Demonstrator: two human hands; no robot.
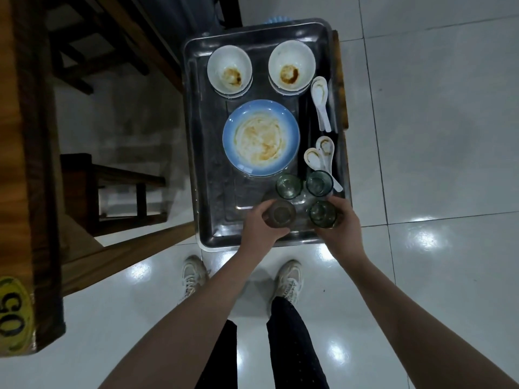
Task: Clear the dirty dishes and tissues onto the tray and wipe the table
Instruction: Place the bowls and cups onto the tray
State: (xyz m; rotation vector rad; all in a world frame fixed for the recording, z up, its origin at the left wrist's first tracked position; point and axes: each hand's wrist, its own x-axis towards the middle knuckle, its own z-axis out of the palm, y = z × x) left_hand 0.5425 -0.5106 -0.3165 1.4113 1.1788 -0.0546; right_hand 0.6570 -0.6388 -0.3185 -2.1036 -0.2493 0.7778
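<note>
The head camera looks almost straight down from standing height through a wide lens that bows the edges, with the steel tray [196,136] in the middle of the frame, its long side running away from the wearer, and white tiled floor [435,136] around it. Bare forearms rise from the bottom corners to the tray's near end, the left hand [258,230] round a brown glass [280,216] and the right hand [344,228] round a green glass [322,214], with the wearer's shoes [290,279] just below. The wooden table [16,136] fills the left edge, close to the lens.
</note>
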